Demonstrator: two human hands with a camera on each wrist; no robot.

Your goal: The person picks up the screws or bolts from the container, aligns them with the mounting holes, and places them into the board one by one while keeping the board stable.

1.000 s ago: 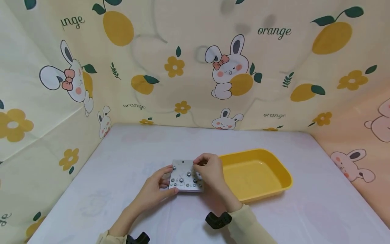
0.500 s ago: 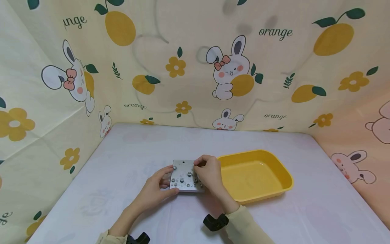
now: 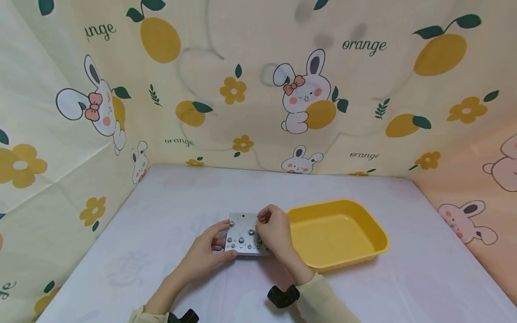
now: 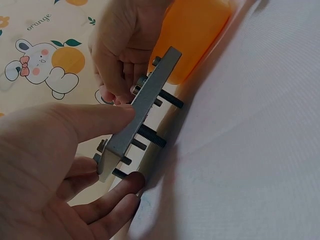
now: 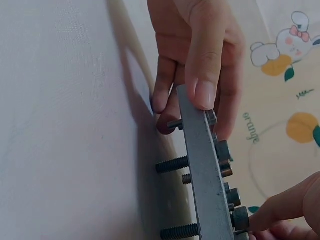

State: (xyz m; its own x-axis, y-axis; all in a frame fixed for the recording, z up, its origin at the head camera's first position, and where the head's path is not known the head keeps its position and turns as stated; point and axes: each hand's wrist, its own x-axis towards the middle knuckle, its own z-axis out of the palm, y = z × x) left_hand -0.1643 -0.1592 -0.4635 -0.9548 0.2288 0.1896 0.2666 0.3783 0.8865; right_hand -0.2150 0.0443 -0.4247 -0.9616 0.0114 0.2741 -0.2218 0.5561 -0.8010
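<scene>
A grey metal plate (image 3: 242, 225) is set with several bolts of different sizes. My left hand (image 3: 208, 246) grips it by its left edge, thumb on the near edge and fingers at the far side. The left wrist view shows the plate (image 4: 145, 102) tilted above the table, threaded bolt shanks (image 4: 172, 99) sticking out of its underside. My right hand (image 3: 276, 231) is curled over the plate's right part, thumb and fingers pinching at a bolt. In the right wrist view its fingertips meet a bolt head (image 5: 241, 218). Seen from above, the right hand covers the plate's upper right corner.
To the right of the plate stands a yellow tray (image 3: 379, 246), close beside my right hand. A white cloth (image 3: 121, 251) covers the table. Printed fabric walls (image 3: 242, 116) rise at the back and sides. Each wrist wears a black device (image 3: 283, 296).
My right wrist has shifted slightly left, and its fingers have turned a little at the plate. The left hand and the plate stay nearly where they were.
</scene>
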